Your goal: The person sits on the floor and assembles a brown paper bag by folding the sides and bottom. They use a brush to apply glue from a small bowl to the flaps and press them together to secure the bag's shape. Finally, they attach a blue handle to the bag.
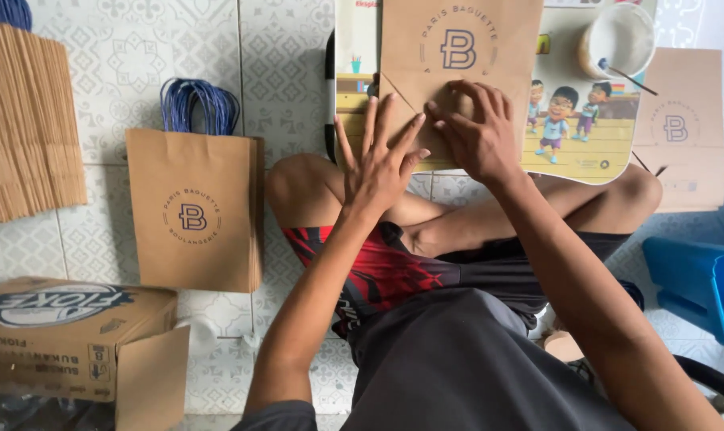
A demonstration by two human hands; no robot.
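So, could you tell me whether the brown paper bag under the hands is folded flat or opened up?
Folded flat: the brown paper bag lies pressed against the board, both hands on its creased bottom.

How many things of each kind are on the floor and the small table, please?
Flat brown paper bag under both hands: 1
Finished bag stack with blue handles: 1
Flat bags at right: 1 pile
Stack of folded brown paper: 1
Cardboard box: 1
White cup: 1
Total: 6

Pale patterned floor tiles [290,72] in soft daylight, blue plastic stool [697,283] at right.
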